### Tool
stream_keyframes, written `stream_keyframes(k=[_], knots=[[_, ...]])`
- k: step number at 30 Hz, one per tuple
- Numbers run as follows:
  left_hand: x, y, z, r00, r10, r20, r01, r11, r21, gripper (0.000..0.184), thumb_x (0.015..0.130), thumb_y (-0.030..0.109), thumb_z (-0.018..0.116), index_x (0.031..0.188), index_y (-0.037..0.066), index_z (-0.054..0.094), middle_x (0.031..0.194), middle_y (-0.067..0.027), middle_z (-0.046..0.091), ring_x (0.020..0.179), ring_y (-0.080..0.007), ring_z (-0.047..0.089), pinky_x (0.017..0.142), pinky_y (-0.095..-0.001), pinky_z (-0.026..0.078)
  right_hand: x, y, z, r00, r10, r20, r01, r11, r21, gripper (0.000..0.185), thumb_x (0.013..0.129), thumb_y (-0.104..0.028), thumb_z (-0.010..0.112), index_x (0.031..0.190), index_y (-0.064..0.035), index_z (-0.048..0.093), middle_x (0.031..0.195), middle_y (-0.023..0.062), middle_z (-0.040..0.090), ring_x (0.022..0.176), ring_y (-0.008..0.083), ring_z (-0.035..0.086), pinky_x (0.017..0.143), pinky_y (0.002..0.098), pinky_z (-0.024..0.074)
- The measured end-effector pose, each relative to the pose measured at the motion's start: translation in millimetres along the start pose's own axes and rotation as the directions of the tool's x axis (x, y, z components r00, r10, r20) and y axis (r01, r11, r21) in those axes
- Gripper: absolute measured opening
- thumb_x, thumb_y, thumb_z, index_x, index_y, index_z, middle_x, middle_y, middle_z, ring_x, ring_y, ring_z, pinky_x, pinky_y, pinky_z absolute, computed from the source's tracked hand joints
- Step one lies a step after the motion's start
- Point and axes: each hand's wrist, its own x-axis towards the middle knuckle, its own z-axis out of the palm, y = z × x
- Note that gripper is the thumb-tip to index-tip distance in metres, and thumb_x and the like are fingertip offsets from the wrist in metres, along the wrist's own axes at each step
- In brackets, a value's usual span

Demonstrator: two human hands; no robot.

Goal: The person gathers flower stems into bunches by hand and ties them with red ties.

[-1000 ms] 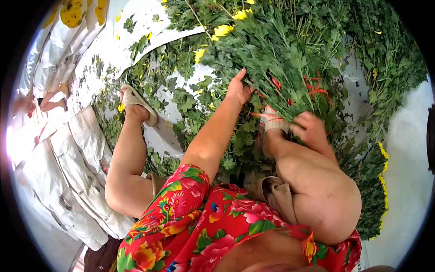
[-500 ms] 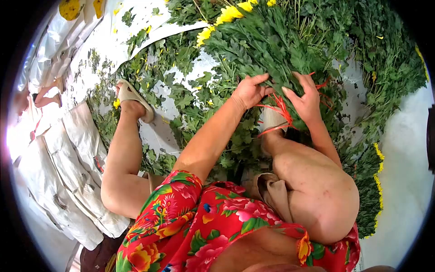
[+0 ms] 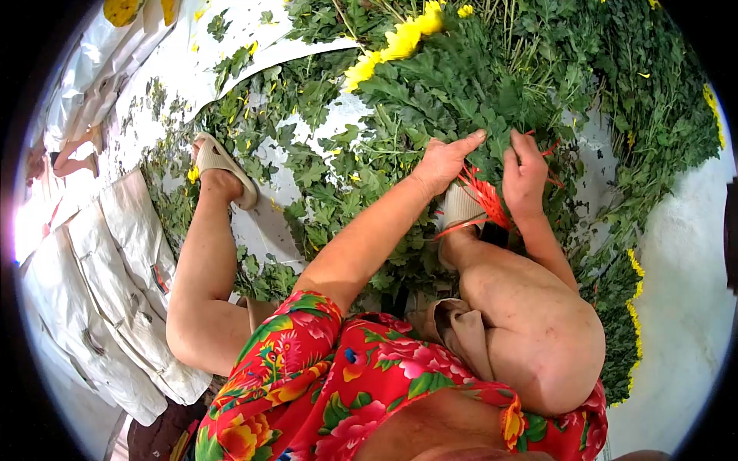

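A leafy bunch of yellow chrysanthemums (image 3: 453,96) lies in front of me, its blooms (image 3: 403,42) pointing to the upper left. My left hand (image 3: 447,163) is closed at the near end of the bunch, thumb stretched along the leaves and the other fingers curled partly out of sight. Close by on the right, my right hand (image 3: 525,178) has its fingers curled in a pinch against the foliage; what they grip is hidden. Red tie strips (image 3: 486,194) hang between the hands over my right shoe, and more red ends show beyond the right hand.
Cut stems and loose leaves (image 3: 315,161) cover the floor around my feet. More yellow-flowered bunches (image 3: 626,338) lie along the right side. White sacks (image 3: 115,284) are at the left. Another person's limb (image 3: 74,157) shows at the far left.
Both hands have changed from spread around the bunch to more closed, with the right fingers now curled. The blooms have shifted slightly right and down.
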Motion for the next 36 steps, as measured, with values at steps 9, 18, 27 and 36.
stream_keyframes(k=[9, 18, 27, 36], knots=[[-4.6, 4.7, -0.4, 0.999, -0.033, 0.042, 0.027, 0.991, 0.134, 0.047, 0.087, 0.031, 0.072, 0.117, -0.005, 0.065, 0.111, -0.0111, 0.069, 0.095, -0.0177, 0.064, 0.086, -0.0329, 0.052, -9.3, -4.6, -7.2, 0.981, -0.034, 0.191, 0.006, 0.989, 0.149, 0.047, 0.095, -0.019, 0.057, 0.134, 0.0058, 0.049, 0.126, 0.0235, 0.059, 0.118, 0.0338, 0.058, 0.1, 0.0368, 0.0436], [-9.4, 16.2, -3.4, 0.976, -0.08, 0.203, 0.101, 0.991, -0.093, 0.047, 0.102, 0.032, 0.049, 0.136, 0.0, 0.049, 0.134, -0.0133, 0.056, 0.12, -0.0261, 0.055, 0.108, -0.0417, 0.04, -7.6, 19.0, -6.8, 0.986, 0.126, 0.107, -0.146, 0.969, 0.2, 0.043, 0.097, -0.013, 0.057, 0.135, 0.0056, 0.05, 0.135, 0.019, 0.056, 0.125, 0.024, 0.053, 0.106, 0.0327, 0.0383], [-8.7, -1.3, -9.6, 0.947, -0.085, 0.311, 0.195, 0.918, -0.345, 0.045, 0.097, 0.029, 0.058, 0.132, 0.002, 0.053, 0.129, -0.0132, 0.059, 0.117, -0.0267, 0.057, 0.105, -0.0419, 0.042, -9.9, 7.1, 7.0, 0.995, 0.063, 0.074, -0.078, 0.973, 0.217, 0.035, 0.096, -0.012, 0.056, 0.13, -0.0026, 0.058, 0.12, 0.0177, 0.064, 0.105, 0.0262, 0.065, 0.09, 0.0356, 0.0503], [-16.8, -12.7, -46.5, 0.983, -0.163, 0.08, 0.18, 0.821, -0.541, 0.036, 0.098, 0.025, 0.055, 0.123, 0.0, 0.059, 0.116, -0.0139, 0.066, 0.105, -0.0276, 0.064, 0.095, -0.0446, 0.052, 4.3, 7.0, 18.7, 0.984, -0.16, 0.074, 0.163, 0.985, -0.046, 0.028, 0.09, -0.02, 0.064, 0.113, -0.0034, 0.064, 0.104, 0.014, 0.064, 0.089, 0.0339, 0.063, 0.08, 0.0408, 0.0506]])
